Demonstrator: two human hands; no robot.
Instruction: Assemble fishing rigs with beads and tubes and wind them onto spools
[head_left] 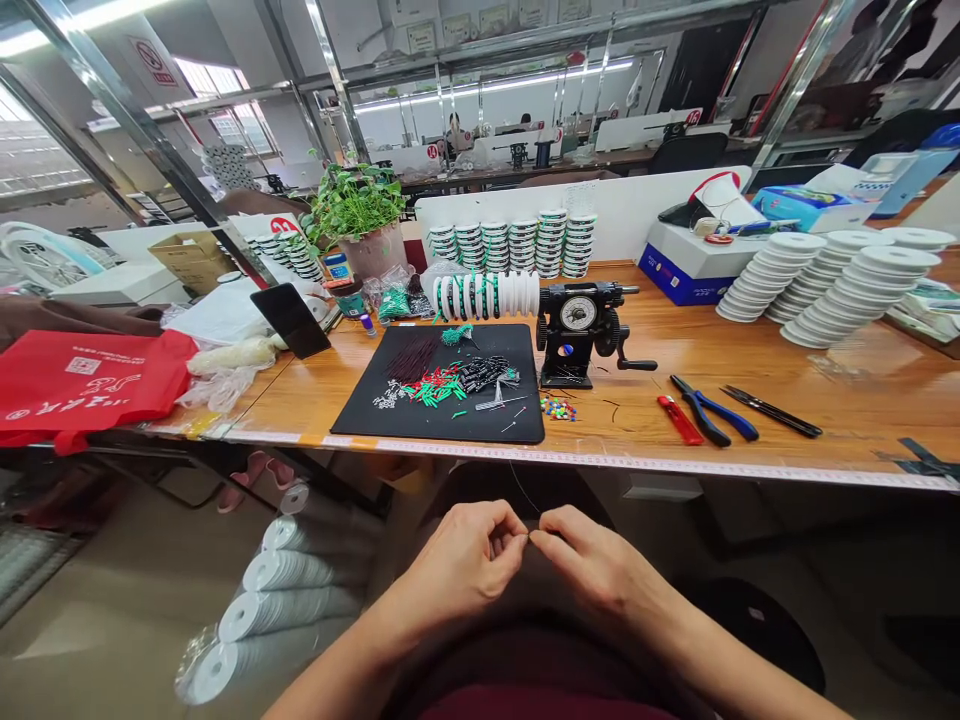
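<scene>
My left hand and my right hand are held close together below the table's front edge, each with thumb and forefinger pinched. A thin dark thread rises from between them toward the edge. What the fingertips grip is too small to make out beyond this thread. Beyond the hands lies a black mat bearing red and green pieces, black pieces, dark red strands and small silvery parts. Behind the mat, a winding machine with a crank carries a row of white spools.
To the right lie a red-handled tool, blue pliers and tweezers. Stacked white spools stand behind them. A phone leans at left, near a red bag. More spools are on the floor.
</scene>
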